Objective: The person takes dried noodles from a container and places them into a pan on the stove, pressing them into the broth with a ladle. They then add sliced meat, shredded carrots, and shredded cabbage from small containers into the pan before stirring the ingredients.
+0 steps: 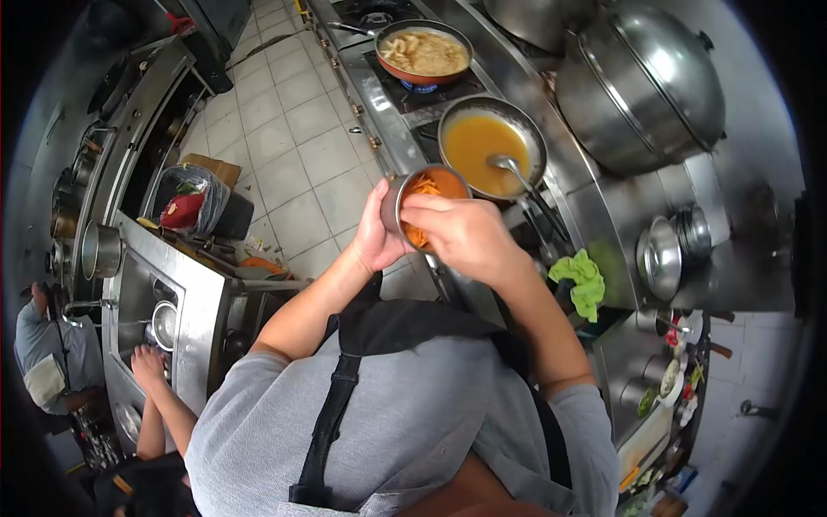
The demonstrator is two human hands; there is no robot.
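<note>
Smooth metal cup [393, 198]; matt cloth [582, 283]

orange shreds [416, 234] partly hidden by right grip [472, 231], upper pot [538, 19] cropped

Grey shirt [413, 388], short sleeves [237, 383]; black apron [413, 326] with 2 black straps [333, 422]; forearms bare.

pale tiled floor [297, 108], steel sink counter [196, 269], metal stove counter [376, 102]; grey wall [732, 280]
</note>
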